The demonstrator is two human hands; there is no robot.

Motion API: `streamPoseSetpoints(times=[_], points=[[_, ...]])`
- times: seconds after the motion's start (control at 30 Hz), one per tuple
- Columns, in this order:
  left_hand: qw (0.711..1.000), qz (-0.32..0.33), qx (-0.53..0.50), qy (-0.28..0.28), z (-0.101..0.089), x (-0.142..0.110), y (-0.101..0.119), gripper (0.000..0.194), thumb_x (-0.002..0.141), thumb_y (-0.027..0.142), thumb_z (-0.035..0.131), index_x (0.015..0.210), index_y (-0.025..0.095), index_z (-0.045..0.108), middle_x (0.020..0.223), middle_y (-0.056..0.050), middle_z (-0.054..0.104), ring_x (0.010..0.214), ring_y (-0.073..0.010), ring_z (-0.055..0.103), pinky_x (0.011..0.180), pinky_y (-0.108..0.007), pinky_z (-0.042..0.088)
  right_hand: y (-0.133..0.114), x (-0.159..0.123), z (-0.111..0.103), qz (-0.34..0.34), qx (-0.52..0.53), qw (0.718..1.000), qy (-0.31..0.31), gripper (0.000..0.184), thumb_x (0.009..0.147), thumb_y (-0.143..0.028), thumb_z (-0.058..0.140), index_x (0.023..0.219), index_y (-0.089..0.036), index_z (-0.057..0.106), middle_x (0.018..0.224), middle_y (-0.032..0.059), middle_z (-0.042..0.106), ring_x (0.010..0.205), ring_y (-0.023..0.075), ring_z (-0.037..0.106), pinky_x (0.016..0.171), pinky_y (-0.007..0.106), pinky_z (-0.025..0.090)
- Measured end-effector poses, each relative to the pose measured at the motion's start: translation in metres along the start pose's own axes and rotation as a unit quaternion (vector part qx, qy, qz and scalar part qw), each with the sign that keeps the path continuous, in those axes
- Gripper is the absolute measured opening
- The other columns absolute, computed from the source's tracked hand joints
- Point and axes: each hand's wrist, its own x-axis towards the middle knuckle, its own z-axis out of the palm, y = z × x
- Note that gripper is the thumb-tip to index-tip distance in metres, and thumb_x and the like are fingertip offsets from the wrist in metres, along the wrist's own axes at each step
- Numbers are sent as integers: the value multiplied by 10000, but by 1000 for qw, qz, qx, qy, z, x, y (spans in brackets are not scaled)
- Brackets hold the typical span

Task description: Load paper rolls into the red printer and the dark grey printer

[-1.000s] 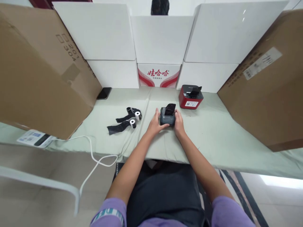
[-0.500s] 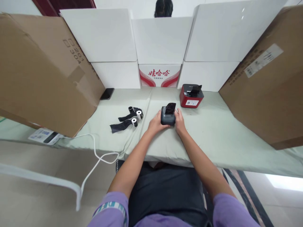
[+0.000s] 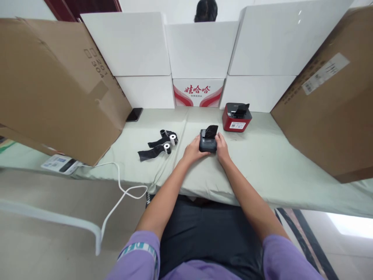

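Note:
A small black label printer (image 3: 208, 145) sits between my two hands near the middle of the cloth-covered table. A dark strip of paper (image 3: 211, 131) sticks up from its top. My left hand (image 3: 193, 151) wraps round its left side, with the thumb along the front. On the right side, the fingers of my right hand (image 3: 222, 147) press against it. To the left lie several small paper rolls (image 3: 167, 148) with black strips trailing from them. Behind and to the right stands a red and black printer (image 3: 237, 118), also with a dark strip rising from its top.
White boxes (image 3: 201, 50) form a wall at the back, with a person's head (image 3: 206, 10) beyond. Large cardboard boxes (image 3: 67, 89) flank both sides. A phone (image 3: 134, 114) lies at the back left. A power strip (image 3: 61, 164) with a white cable (image 3: 119, 182) hangs near the front left edge.
The whole view has shifted slightly. Both hands stay on the black label printer, and nothing else on the table has visibly moved.

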Motion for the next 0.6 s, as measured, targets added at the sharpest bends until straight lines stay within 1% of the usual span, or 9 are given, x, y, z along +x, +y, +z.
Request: streamPoseSetpoints(times=[0.07,0.13,0.27,0.37,0.43,0.53,0.57,0.6], points=[[1000,2,2,-3,0,0,-1,1089,665,443,879,1579,197,340,1603,-176,433,1465,-390,439,1195,-511,393,0,0,0,2,0,1000,1,896,870,-778,429,1552,-196,435,1620,105,437,1555,285,316,1290,439,220],[1000,4,3,-4,0,0,-1,1091,671,441,876,1583,194,331,1607,-178,425,1460,-390,445,1192,-511,396,-2,-1,0,2,2,1000,6,875,872,-765,433,1523,-182,471,1608,115,453,1532,285,358,1280,433,241],[1000,2,5,2,1,-1,-1,1102,666,450,883,1584,195,328,1609,-175,424,1444,-387,467,1188,-501,405,-7,-2,3,-20,-2,1000,14,766,888,-728,413,1421,-202,571,1523,108,554,1446,275,469,1246,425,304],[1000,8,9,8,3,-1,-2,1107,666,465,884,1583,195,327,1605,-172,431,1448,-376,466,1185,-490,411,-9,-6,6,-27,-8,998,50,683,917,-661,376,1336,-181,623,1411,137,636,1348,280,548,1205,430,360],[1000,7,11,13,5,-1,-2,1114,660,478,888,1582,198,330,1607,-171,428,1452,-378,462,1187,-494,409,-9,-10,7,-32,-20,996,80,653,927,-624,362,1299,-166,641,1363,157,654,1298,283,574,1184,431,382],[1000,4,14,15,5,-1,-1,1113,656,483,893,1578,189,344,1617,-179,413,1452,-388,463,1194,-502,402,-5,-9,6,-56,-39,993,98,646,935,-623,351,1301,-181,647,1394,154,621,1322,270,548,1205,418,350],[1000,2,16,15,5,-1,0,1112,656,481,894,1577,182,348,1618,-183,410,1452,-390,463,1197,-503,400,-4,-5,5,-66,-39,992,96,657,942,-631,330,1321,-193,641,1423,142,602,1358,261,520,1224,414,321],[1000,1,19,16,4,-1,0,1111,656,479,894,1576,175,350,1616,-186,412,1453,-390,463,1200,-503,397,-2,0,4,-76,-37,994,73,679,952,-639,297,1361,-204,619,1461,129,575,1406,251,477,1244,417,284]])
